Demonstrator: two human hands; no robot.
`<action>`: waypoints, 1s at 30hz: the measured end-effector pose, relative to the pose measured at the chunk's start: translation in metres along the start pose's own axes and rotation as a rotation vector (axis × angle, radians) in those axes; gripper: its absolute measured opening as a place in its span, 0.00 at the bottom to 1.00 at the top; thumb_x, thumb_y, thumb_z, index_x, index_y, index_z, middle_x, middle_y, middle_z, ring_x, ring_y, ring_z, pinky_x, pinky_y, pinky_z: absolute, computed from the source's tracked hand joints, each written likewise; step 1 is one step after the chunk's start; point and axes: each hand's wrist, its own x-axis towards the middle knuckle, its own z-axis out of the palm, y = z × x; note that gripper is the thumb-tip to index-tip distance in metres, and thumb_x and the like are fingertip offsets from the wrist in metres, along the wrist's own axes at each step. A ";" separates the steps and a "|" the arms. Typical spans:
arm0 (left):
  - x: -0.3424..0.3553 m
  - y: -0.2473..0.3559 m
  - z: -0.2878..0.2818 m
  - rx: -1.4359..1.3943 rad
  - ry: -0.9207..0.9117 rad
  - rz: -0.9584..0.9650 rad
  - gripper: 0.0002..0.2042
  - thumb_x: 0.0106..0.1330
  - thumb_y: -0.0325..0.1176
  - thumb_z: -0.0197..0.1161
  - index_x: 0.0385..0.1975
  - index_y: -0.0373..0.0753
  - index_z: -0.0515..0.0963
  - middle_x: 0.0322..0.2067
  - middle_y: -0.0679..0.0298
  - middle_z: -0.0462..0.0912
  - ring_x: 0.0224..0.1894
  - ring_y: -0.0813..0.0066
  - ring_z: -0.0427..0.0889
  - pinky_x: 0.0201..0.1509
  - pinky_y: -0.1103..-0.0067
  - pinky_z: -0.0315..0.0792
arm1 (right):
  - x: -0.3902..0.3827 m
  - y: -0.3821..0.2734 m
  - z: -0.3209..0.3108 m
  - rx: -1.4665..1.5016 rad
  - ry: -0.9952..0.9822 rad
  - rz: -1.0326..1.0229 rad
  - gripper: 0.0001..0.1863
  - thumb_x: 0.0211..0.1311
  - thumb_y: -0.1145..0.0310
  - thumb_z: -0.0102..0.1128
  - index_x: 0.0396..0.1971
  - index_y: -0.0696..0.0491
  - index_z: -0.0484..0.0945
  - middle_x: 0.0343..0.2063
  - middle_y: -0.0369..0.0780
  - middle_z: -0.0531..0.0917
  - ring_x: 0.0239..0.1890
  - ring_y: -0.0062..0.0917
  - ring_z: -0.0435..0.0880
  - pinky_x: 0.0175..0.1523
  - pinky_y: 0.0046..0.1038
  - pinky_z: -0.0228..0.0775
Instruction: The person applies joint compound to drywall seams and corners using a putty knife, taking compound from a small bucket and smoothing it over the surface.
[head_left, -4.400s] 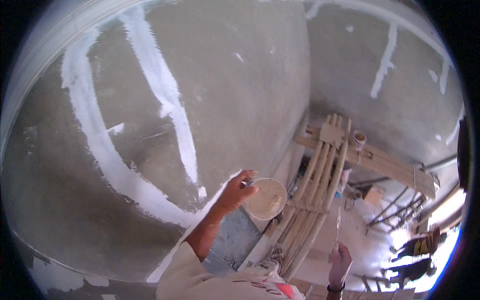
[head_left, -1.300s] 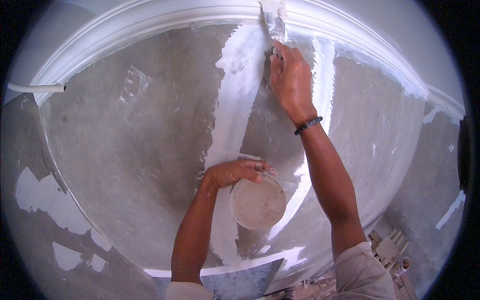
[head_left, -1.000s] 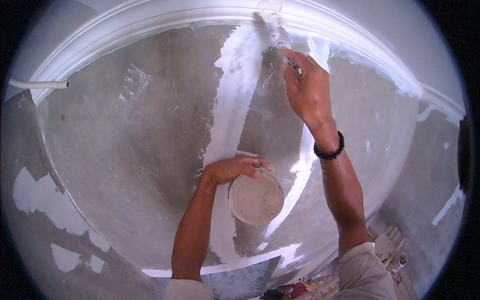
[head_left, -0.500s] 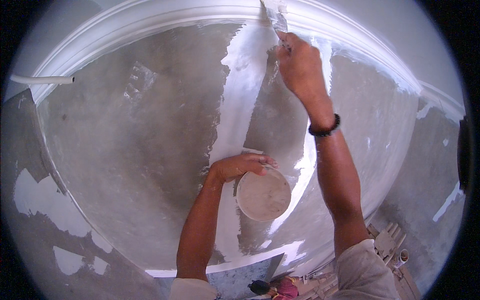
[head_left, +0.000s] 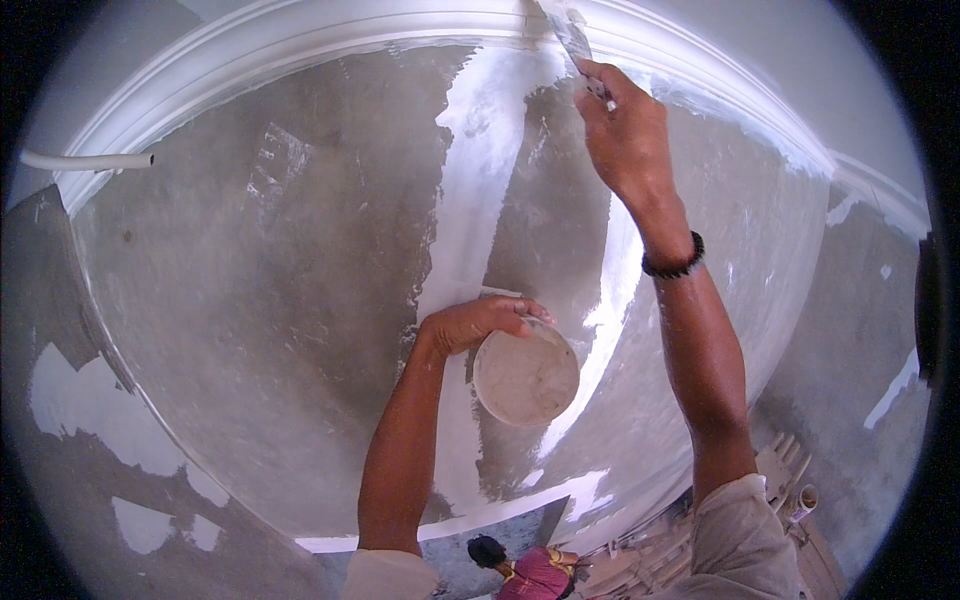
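Right hand (head_left: 625, 135) grips a putty knife (head_left: 570, 35), blade pointing toward eleven o'clock at the cornice (head_left: 300, 35); left hand (head_left: 475, 322) clasps a round tub (head_left: 526, 375).

The flat metal putty knife (head_left: 572, 32) is cut off at the top edge and its handle is buried in the right hand (head_left: 622, 135), while the left hand (head_left: 480, 322) covers the near rim of the round plaster-smeared bowl (head_left: 526, 376), whose contents are too pale to tell.
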 end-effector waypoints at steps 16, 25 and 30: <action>0.001 -0.004 -0.002 -0.037 -0.004 -0.028 0.26 0.54 0.41 0.64 0.54 0.37 0.75 0.54 0.62 0.74 0.58 0.69 0.69 0.65 0.75 0.57 | 0.005 -0.014 -0.022 -0.018 -0.085 -0.064 0.14 0.58 0.71 0.54 0.43 0.55 0.81 0.33 0.54 0.82 0.37 0.50 0.82 0.48 0.44 0.74; 0.001 0.002 0.002 -0.007 0.007 0.002 0.26 0.53 0.43 0.64 0.52 0.38 0.77 0.56 0.60 0.73 0.60 0.68 0.67 0.66 0.74 0.56 | 0.014 -0.003 -0.004 -0.091 -0.096 0.026 0.15 0.59 0.70 0.53 0.45 0.55 0.79 0.33 0.55 0.82 0.39 0.50 0.82 0.48 0.43 0.74; -0.002 0.000 0.001 -0.005 0.036 -0.019 0.27 0.52 0.44 0.65 0.53 0.37 0.76 0.55 0.61 0.73 0.59 0.68 0.69 0.66 0.74 0.57 | 0.005 -0.013 -0.026 0.071 -0.164 0.090 0.15 0.59 0.70 0.55 0.46 0.56 0.78 0.33 0.54 0.82 0.39 0.50 0.82 0.48 0.42 0.74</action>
